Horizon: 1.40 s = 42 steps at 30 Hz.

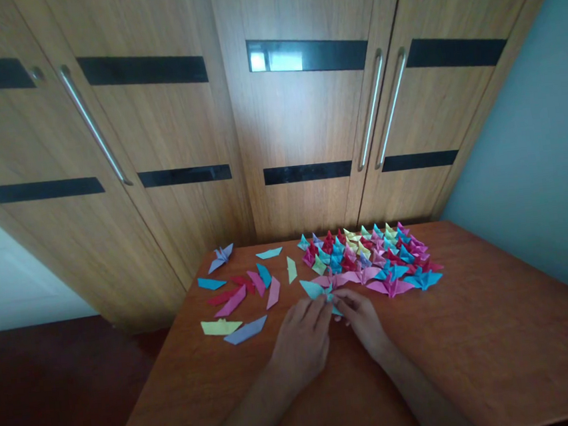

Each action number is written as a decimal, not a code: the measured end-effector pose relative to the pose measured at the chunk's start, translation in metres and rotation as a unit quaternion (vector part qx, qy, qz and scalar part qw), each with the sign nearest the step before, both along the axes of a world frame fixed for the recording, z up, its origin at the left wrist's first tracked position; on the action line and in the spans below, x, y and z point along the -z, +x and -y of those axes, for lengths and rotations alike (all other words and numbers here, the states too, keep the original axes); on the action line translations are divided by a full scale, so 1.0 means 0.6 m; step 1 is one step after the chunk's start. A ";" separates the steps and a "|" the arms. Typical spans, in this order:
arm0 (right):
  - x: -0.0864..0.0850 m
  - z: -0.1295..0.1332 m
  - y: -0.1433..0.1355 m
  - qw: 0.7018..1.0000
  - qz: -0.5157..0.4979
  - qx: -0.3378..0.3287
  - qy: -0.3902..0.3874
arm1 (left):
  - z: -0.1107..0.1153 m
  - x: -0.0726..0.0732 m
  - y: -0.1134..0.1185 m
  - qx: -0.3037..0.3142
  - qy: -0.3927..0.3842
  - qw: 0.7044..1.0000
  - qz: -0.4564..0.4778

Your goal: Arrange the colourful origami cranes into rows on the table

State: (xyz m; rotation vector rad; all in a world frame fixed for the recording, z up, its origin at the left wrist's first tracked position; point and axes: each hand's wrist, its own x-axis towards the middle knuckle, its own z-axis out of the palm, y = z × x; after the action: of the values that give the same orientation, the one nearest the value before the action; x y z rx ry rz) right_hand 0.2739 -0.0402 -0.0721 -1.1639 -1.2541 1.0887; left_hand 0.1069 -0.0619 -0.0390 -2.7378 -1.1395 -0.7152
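A light turquoise origami crane (312,289) is held between my two hands just above the table, one wing sticking out to the upper left. My left hand (303,335) is closed on it from the left, fingers bent over its body. From the right, my right hand (360,319) pinches it with thumb and fingers. Its middle and lower parts are partly hidden by my fingers. Right behind it lie finished paper cranes in rows, a pink crane (338,279) nearest, with a magenta crane (390,286) and a blue crane (423,278) to the right.
Many coloured cranes (348,250) crowd the back of the wooden table (458,350). Flat folded paper pieces lie at the left, among them a lavender piece (246,330) and a yellow piece (220,327). A lavender crane (221,257) sits at the back left. A wooden wardrobe (299,118) stands behind.
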 end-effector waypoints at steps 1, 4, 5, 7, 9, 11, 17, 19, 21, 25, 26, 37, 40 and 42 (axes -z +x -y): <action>0.001 -0.002 0.000 1.000 0.007 0.001 0.001 | 0.001 0.000 -0.001 0.009 -0.005 1.000 0.001; 0.001 -0.005 0.000 1.000 0.012 0.010 0.007 | 0.003 -0.003 -0.009 0.032 -0.012 0.999 0.011; 0.002 -0.006 0.000 1.000 0.013 0.011 0.006 | 0.004 -0.005 -0.012 0.036 -0.011 0.999 0.022; 0.002 -0.005 0.000 1.000 0.019 0.005 0.007 | 0.004 -0.008 -0.019 0.029 -0.005 0.998 0.059; 0.001 -0.003 -0.001 0.999 0.039 -0.013 0.018 | 0.001 -0.009 -0.023 0.006 0.003 0.994 0.113; -0.001 0.001 -0.004 0.997 0.069 -0.031 0.035 | -0.006 -0.007 -0.025 -0.017 -0.005 0.986 0.168; -0.011 0.011 -0.007 0.991 0.106 -0.054 0.053 | -0.032 0.011 -0.028 -0.046 -0.180 0.942 0.280; -0.014 0.012 -0.005 0.992 0.104 -0.057 0.048 | -0.038 0.017 -0.029 -0.039 -0.265 0.914 0.305; -0.016 0.012 -0.004 0.993 0.093 -0.062 0.040 | -0.044 0.022 -0.030 -0.018 -0.345 0.876 0.337; -0.020 0.014 -0.002 0.994 0.054 -0.100 0.004 | -0.049 0.025 -0.034 0.040 -0.473 0.794 0.381; -0.020 0.015 -0.002 0.993 0.041 -0.109 -0.009 | -0.049 0.024 -0.034 0.048 -0.498 0.778 0.380; -0.008 0.017 0.000 0.969 -0.159 -0.162 -0.101 | -0.042 0.003 -0.041 0.087 -0.591 0.678 0.428; -0.004 0.017 0.003 0.957 -0.207 -0.165 -0.118 | -0.041 0.005 -0.042 0.101 -0.605 0.650 0.449; -0.003 0.017 0.006 0.951 -0.227 -0.168 -0.127 | -0.041 0.007 -0.043 0.112 -0.615 0.632 0.458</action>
State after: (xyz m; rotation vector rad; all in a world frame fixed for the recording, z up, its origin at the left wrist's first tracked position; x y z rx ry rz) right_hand 0.2772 -0.0501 -0.0700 -0.8245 -0.9817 1.7038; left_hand 0.0810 -0.0372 -0.0431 -3.6215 -2.0510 -2.2848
